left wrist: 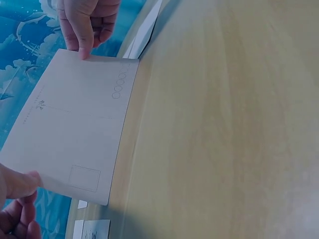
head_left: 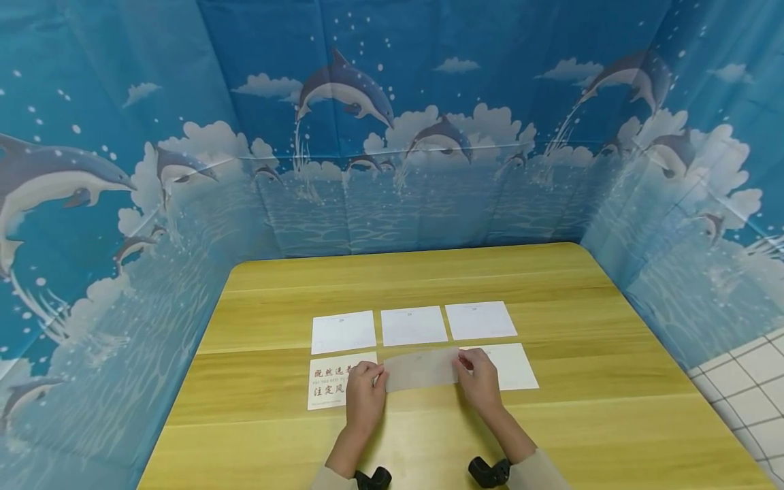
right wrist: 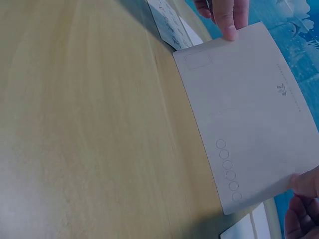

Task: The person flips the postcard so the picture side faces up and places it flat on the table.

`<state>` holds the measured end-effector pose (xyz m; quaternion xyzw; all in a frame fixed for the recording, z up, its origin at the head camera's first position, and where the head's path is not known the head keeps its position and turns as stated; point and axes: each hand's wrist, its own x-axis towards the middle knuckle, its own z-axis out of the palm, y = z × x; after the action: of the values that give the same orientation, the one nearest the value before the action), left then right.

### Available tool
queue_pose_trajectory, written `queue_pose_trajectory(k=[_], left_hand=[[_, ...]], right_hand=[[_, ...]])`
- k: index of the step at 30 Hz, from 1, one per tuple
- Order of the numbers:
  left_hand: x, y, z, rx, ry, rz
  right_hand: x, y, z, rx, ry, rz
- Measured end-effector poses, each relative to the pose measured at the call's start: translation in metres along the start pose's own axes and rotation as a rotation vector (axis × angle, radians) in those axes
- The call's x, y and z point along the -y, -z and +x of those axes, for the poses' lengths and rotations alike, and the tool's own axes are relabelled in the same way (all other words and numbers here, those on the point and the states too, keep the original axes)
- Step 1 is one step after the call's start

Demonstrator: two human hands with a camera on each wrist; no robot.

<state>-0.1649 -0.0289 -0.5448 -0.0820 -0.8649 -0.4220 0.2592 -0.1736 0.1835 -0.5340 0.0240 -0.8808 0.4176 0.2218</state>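
Observation:
A postcard [head_left: 421, 371] is stretched between both hands, tilted up above the table, its plain grey-white side towards me. That side carries a row of small circles, a dotted line and an outlined box, clear in the left wrist view on the postcard [left wrist: 79, 124]. My left hand [head_left: 365, 395] pinches its left edge, thumb on the near face. At the opposite edge, my right hand [head_left: 479, 381] pinches it the same way, its thumb [right wrist: 305, 183] showing in the right wrist view. The postcard's far face is hidden.
Three white cards lie in a back row: left card [head_left: 343, 332], middle card [head_left: 414, 326] and right card [head_left: 480, 320]. In front lie a cream card [head_left: 324, 381] with red characters, partly behind my left hand, and a white card [head_left: 514, 367] by my right. Dolphin-printed curtains [head_left: 429, 197] surround the wooden table [head_left: 257, 435].

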Motion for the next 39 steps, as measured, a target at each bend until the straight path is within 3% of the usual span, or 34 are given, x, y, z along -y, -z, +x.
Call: queue_pose_trajectory(k=[7, 14, 23, 31, 39], left_hand=[[0.000, 0.006, -0.001, -0.002, -0.038, 0.003], [0.002, 0.014, -0.006, 0.086, 0.018, -0.012], [0.001, 0.023, -0.015, 0.174, 0.046, -0.072], [0.001, 0.028, -0.021, 0.284, 0.078, -0.138], [0.003, 0.031, -0.029, 0.356, 0.062, -0.202]], right_hand=[[-0.002, 0.004, -0.002, -0.008, 0.050, 0.025], [-0.005, 0.010, -0.011, 0.010, 0.117, 0.048], [-0.015, 0.018, -0.023, 0.046, 0.212, 0.176], [-0.021, 0.026, -0.033, 0.118, 0.204, 0.222], [-0.024, 0.032, -0.042, 0.157, 0.206, 0.204]])
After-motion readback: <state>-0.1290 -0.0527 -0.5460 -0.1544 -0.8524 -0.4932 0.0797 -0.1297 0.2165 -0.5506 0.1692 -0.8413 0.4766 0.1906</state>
